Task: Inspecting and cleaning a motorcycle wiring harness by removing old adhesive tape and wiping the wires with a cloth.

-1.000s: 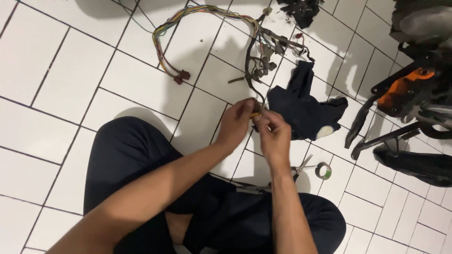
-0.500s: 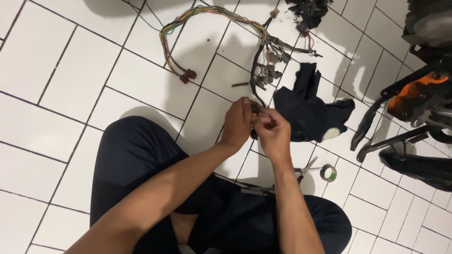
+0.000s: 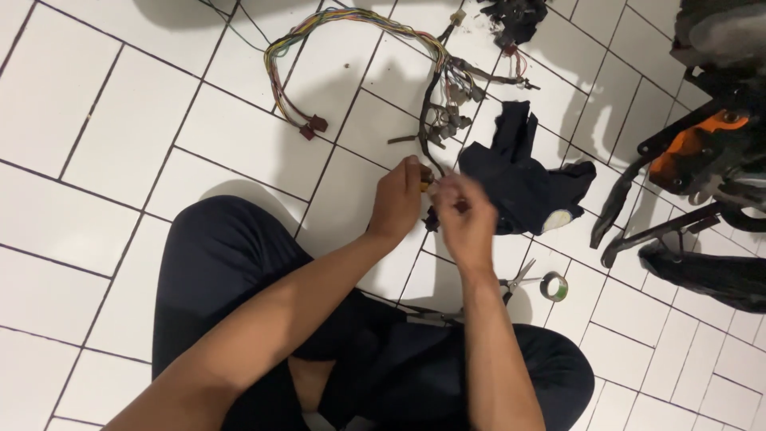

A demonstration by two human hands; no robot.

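Head view: left hand (image 3: 396,201) pinched on small orange piece (image 3: 424,187) of the wire harness (image 3: 435,120); right hand (image 3: 464,217) blurred, grip state cannot tell. Judgement: steady the harness end low over the floor (image 3: 96,120), work fingertips only

Both forearms reaching forward, left hand (image 3: 396,199) and right hand (image 3: 465,219) close together, fingers pinched.

The right hand (image 3: 467,219) is motion-blurred; the small part (image 3: 425,185) between both hands is mostly hidden.
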